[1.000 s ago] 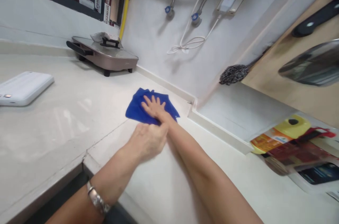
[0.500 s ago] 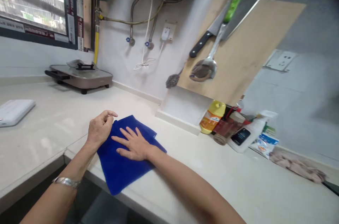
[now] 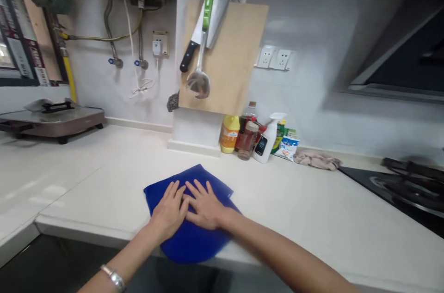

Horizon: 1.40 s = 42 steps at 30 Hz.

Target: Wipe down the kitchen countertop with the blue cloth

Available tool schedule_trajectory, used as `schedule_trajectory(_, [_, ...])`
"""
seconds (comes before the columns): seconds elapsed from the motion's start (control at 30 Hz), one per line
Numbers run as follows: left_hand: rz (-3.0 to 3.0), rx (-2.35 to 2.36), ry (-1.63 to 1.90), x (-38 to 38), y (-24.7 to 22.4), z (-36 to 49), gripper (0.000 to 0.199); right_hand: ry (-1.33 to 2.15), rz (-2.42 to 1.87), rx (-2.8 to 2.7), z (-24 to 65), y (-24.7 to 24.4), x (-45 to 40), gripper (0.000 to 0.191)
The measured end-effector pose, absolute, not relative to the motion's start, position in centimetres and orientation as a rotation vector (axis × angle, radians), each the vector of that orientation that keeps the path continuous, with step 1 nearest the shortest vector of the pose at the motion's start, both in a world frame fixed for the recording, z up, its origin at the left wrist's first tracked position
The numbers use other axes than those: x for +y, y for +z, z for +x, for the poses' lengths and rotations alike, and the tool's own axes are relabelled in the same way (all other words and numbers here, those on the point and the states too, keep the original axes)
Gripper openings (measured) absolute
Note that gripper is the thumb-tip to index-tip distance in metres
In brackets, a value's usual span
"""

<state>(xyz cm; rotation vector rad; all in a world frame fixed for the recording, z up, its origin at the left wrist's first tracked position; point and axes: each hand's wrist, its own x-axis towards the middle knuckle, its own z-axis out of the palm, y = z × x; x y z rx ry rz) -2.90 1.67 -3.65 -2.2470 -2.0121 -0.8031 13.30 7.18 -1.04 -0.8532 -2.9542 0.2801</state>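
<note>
A blue cloth (image 3: 194, 244) lies folded unevenly on the white countertop (image 3: 305, 219), its near part hanging over the front edge. My left hand (image 3: 170, 211) rests on the cloth's left part with its fingers spread. Just to the right, my right hand (image 3: 205, 205) lies flat on the cloth, fingers apart. The two hands meet near the thumbs. Neither holds anything between its fingers.
Bottles, among them a white spray bottle (image 3: 265, 143) and a yellow one (image 3: 229, 135), stand by the wall. A rag (image 3: 317, 160) lies beside a black stove (image 3: 398, 191). An electric pan (image 3: 55, 117) sits at left. Knives and a ladle (image 3: 199, 82) hang before a board (image 3: 239, 62).
The view has turned to the right. My left hand has opened from a curled shape and come down flat on the cloth beside my right hand, which stays on it.
</note>
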Motion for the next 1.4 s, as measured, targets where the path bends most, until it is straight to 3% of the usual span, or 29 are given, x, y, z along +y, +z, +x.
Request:
schedule_trajectory(0.2, [-2.428, -1.984, -0.502, 1.7, -2.9, 2.6, 0.061, 0.431, -0.862, -2.815, 22.6, -0.7, 6.3, 0.074])
schedule_trajectory(0.37, [-2.515, -2.132, -0.354, 3.8, -1.9, 3.5, 0.077, 0.469, -0.841, -2.641, 25.9, -1.0, 5.9, 0.059])
schedule_trajectory(0.57, [-2.680, -1.960, -0.192, 8.9, -1.4, 2.9, 0.069, 0.158, -0.841, -2.375, 24.8, -2.1, 8.5, 0.032])
schedule_trajectory(0.9, [-2.604, -1.802, -0.211, 17.4, -2.1, 0.7, 0.064, -0.323, -1.221, -2.129, 27.3, -1.2, 10.1, 0.026])
schedule_trajectory(1.2, [-2.470, -1.810, -0.062, 14.2, -1.1, 1.3, 0.061, -0.380, -1.312, -1.814, 28.7, -0.2, 10.7, 0.025])
schedule_trajectory(1.4, [-2.531, -1.680, -0.295, 12.1, -1.4, 5.7, 0.066, -0.299, -1.295, -1.828, 28.5, -0.2, 10.8, 0.026])
